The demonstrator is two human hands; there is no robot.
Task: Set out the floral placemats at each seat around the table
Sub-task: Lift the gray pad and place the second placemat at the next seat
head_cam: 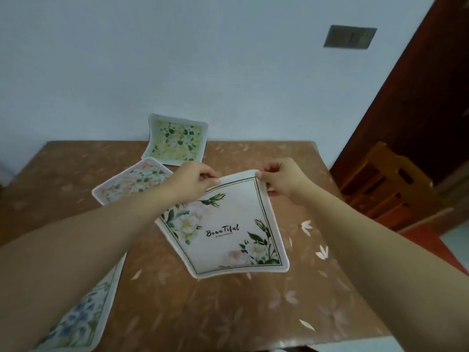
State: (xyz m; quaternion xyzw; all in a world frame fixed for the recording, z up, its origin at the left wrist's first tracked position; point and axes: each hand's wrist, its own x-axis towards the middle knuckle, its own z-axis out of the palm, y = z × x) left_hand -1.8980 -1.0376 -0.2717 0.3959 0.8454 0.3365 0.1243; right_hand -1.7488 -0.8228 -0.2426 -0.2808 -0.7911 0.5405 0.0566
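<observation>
Both hands pinch the far corners of a white "Beautiful" placemat (228, 232): L hand (193, 182) on the left corner, R hand (281, 179) on the right, fingers closed on the edge. It sits mid table (203, 313). Pink-floral mat (129, 182) just beside it, green mat (176, 141) propped against the wall (far edge), blue-floral mat (81, 316) near-left.

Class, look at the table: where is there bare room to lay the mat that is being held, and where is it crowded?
Bare tabletop runs along the right side and near edge, bordered by the white "Beautiful" mat pinched in the left hand and right hand. The left side is crowded: green mat at the wall, pink mat, blue mat.
</observation>
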